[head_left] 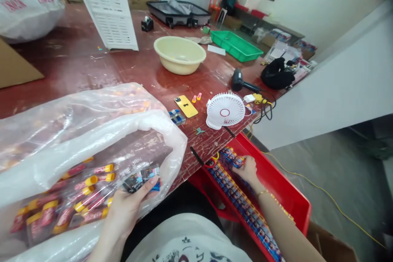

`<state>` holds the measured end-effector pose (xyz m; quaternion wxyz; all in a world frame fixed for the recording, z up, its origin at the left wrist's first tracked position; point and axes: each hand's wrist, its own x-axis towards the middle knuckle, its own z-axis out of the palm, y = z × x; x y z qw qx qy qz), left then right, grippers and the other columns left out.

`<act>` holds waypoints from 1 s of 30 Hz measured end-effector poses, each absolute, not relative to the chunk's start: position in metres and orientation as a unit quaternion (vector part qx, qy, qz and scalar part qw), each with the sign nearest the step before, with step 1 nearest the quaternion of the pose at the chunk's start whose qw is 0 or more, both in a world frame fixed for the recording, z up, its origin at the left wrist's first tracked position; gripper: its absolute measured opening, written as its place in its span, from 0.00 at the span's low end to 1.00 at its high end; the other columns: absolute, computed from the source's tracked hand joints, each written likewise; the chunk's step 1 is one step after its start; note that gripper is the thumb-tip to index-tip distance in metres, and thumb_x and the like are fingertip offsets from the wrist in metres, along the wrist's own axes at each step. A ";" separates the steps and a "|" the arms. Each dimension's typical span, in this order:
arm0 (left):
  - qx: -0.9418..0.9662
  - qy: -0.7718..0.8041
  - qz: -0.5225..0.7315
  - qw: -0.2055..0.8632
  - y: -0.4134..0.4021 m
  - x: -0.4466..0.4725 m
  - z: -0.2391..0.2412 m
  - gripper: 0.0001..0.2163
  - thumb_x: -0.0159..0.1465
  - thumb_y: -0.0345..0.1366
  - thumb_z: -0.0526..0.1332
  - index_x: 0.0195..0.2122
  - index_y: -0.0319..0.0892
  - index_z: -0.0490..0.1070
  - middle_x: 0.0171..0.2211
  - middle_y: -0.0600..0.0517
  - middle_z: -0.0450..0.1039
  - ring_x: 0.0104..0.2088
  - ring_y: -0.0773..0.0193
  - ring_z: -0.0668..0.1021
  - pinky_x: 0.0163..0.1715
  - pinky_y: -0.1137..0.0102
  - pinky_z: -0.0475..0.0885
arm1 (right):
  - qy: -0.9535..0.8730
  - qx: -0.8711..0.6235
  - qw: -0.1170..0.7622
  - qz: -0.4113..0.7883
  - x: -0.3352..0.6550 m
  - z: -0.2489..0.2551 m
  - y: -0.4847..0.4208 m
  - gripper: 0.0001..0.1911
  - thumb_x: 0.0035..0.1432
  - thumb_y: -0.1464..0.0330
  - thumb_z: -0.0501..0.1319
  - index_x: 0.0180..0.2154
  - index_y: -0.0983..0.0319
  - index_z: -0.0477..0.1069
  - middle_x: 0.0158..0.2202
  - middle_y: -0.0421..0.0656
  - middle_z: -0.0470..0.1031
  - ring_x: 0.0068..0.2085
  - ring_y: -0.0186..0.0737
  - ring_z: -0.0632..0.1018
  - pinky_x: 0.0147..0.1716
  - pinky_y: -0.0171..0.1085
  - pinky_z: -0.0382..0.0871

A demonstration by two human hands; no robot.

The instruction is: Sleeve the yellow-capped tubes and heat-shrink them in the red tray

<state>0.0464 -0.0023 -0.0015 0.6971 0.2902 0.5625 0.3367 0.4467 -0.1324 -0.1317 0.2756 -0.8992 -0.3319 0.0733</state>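
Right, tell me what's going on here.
A person holds dark packets in the left grip, by the opening of a plastic bag of yellow-capped tubes. The right grip is inside the red bin, at the blue strips; whether it holds any is unclear. A phone and fan are on the table.

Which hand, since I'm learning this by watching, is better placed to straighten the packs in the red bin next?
The right hand, most likely: it is already in the red bin, at the packs. The left hand is over at the bag, holding dark packets.
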 end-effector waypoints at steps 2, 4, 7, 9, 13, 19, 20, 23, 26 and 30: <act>0.299 0.567 0.335 0.691 -0.004 0.047 -0.003 0.21 0.37 0.38 0.79 0.32 0.37 0.80 0.32 0.48 0.82 0.32 0.56 0.82 0.31 0.70 0.80 | -0.308 -0.918 0.238 0.080 0.455 -0.149 -0.118 0.30 0.29 0.61 0.69 0.36 0.58 0.59 0.42 0.47 0.65 0.48 0.56 0.68 0.45 0.52 0.63; 0.297 0.573 0.342 0.684 -0.006 0.046 -0.003 0.19 0.39 0.39 0.79 0.30 0.37 0.80 0.29 0.49 0.81 0.30 0.58 0.81 0.32 0.69 0.80 | -0.297 -0.927 0.213 0.086 0.457 -0.158 -0.104 0.31 0.29 0.60 0.69 0.37 0.59 0.60 0.44 0.50 0.66 0.50 0.58 0.68 0.46 0.53 0.63; 0.277 0.573 0.377 0.673 -0.012 0.039 -0.002 0.18 0.42 0.43 0.77 0.31 0.38 0.80 0.29 0.51 0.80 0.30 0.59 0.81 0.34 0.67 0.81 | -0.315 -0.923 0.205 0.084 0.457 -0.152 -0.103 0.35 0.28 0.56 0.70 0.40 0.61 0.62 0.46 0.53 0.67 0.51 0.60 0.69 0.48 0.53 0.64; 0.267 0.567 0.389 0.675 -0.017 0.029 0.002 0.19 0.44 0.44 0.77 0.32 0.38 0.79 0.30 0.50 0.80 0.31 0.58 0.81 0.34 0.65 0.81 | -0.336 -0.914 0.217 0.069 0.449 -0.139 -0.112 0.37 0.32 0.54 0.68 0.44 0.64 0.62 0.48 0.56 0.67 0.53 0.61 0.68 0.51 0.55 0.62; 0.276 0.568 0.416 0.655 -0.022 -0.008 0.016 0.19 0.49 0.45 0.75 0.35 0.37 0.80 0.33 0.45 0.82 0.34 0.55 0.83 0.37 0.64 0.80 | -0.439 -0.831 0.341 0.002 0.392 -0.100 -0.112 0.21 0.50 0.56 0.62 0.42 0.62 0.64 0.45 0.54 0.70 0.50 0.57 0.71 0.52 0.57 0.62; 0.311 0.613 0.498 0.529 -0.023 -0.060 0.031 0.17 0.47 0.39 0.76 0.36 0.38 0.80 0.36 0.48 0.82 0.36 0.59 0.82 0.39 0.70 0.79 | -0.750 -0.483 0.373 0.254 0.188 -0.037 -0.036 0.09 0.59 0.75 0.57 0.41 0.58 0.68 0.42 0.47 0.74 0.46 0.45 0.75 0.47 0.45 0.70; 0.299 0.611 0.504 0.531 -0.024 -0.062 0.031 0.18 0.46 0.39 0.77 0.37 0.38 0.80 0.36 0.48 0.82 0.36 0.60 0.82 0.38 0.70 0.79 | -0.782 -0.459 0.299 0.298 0.158 -0.032 -0.022 0.10 0.58 0.76 0.57 0.41 0.59 0.68 0.44 0.49 0.74 0.48 0.47 0.74 0.49 0.46 0.70; 0.249 0.597 0.501 0.575 -0.027 -0.057 0.029 0.20 0.44 0.39 0.77 0.36 0.36 0.79 0.33 0.47 0.82 0.32 0.59 0.82 0.34 0.68 0.80 | -0.819 -0.424 0.169 0.347 0.107 -0.031 0.008 0.16 0.49 0.81 0.60 0.40 0.63 0.69 0.41 0.51 0.75 0.47 0.52 0.76 0.49 0.51 0.69; 0.220 0.585 0.484 0.613 -0.029 -0.046 0.025 0.21 0.45 0.42 0.77 0.36 0.33 0.79 0.30 0.44 0.81 0.30 0.57 0.82 0.33 0.67 0.79 | -0.805 -0.426 0.178 0.373 0.114 -0.035 0.017 0.24 0.51 0.80 0.59 0.51 0.62 0.65 0.41 0.48 0.75 0.43 0.47 0.78 0.47 0.48 0.71; 0.212 0.575 0.483 0.625 -0.024 -0.030 0.020 0.19 0.43 0.40 0.78 0.33 0.34 0.79 0.30 0.45 0.81 0.32 0.58 0.82 0.31 0.70 0.79 | -0.638 -0.440 0.352 0.525 0.155 -0.026 0.017 0.23 0.59 0.71 0.59 0.54 0.56 0.57 0.43 0.43 0.71 0.38 0.37 0.78 0.40 0.40 0.75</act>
